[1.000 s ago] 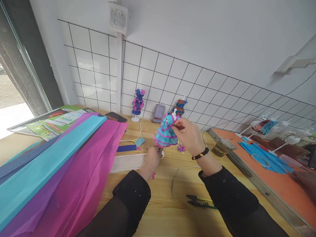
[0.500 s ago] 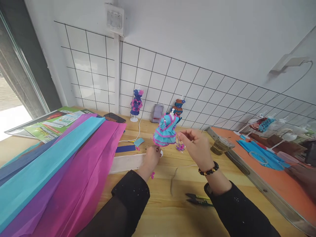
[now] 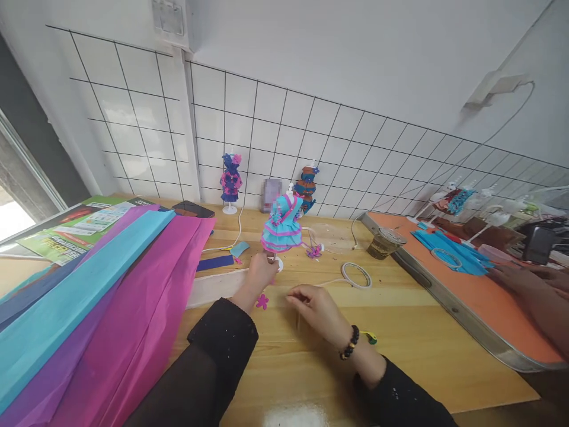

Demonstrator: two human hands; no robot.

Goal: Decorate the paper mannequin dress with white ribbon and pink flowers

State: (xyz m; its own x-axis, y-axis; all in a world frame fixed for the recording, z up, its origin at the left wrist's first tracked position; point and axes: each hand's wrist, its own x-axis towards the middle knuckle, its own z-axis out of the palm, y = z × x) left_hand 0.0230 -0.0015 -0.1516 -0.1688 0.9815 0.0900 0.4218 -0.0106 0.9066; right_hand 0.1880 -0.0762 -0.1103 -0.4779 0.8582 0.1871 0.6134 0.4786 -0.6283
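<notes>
A miniature mannequin wears a turquoise paper dress (image 3: pixel 283 228) with pink trim, its white round base partly showing below. My left hand (image 3: pixel 260 274) is closed around the stand under the skirt. Lower and to the right, my right hand (image 3: pixel 317 308) has its thumb and fingertips pinched together on a narrow pale tape strip, which hangs faintly below them. Beyond that hand lies a white roll of tape (image 3: pixel 356 276), a strip trailing from it. A pink paper flower (image 3: pixel 262 302) rests between my hands. Green-and-yellow snips (image 3: pixel 370 337) are mostly hidden behind my right wrist.
Long crepe-paper sheets (image 3: pixel 111 261) cover the left side. Two more dressed mannequins, one purple-and-pink (image 3: pixel 230 181), stand by the wall grid. A brown cup (image 3: pixel 384 243) sits beside the metal-edged orange table (image 3: pixel 502 308), where another person's hands (image 3: pixel 528 290) rest near blue paper.
My right hand has dropped from beside the dress down toward the tabletop, uncovering the tape roll. My left hand still grips the stand. The view has shifted slightly.
</notes>
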